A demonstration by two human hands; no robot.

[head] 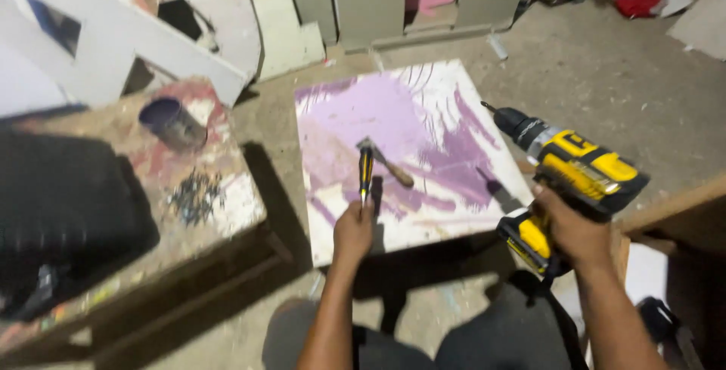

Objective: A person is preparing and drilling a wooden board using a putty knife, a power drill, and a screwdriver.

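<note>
My left hand [353, 232] grips a yellow-and-black handled tool [366, 171] and holds it out over a white board smeared with purple paint [423, 113]. A wooden-handled tool [389, 166] lies on that board just beyond the held tool's tip. My right hand [571, 226] holds a yellow-and-black cordless drill [575, 170] by its grip at the board's right edge, its bit pointing up and left.
A paint-stained workbench [219, 188] stands at the left with a small dark can [172, 122] and a pile of dark screws [195, 192]. White panels [113, 30] lean at the back. A wooden edge [681, 204] is at the right, and the floor is dusty concrete.
</note>
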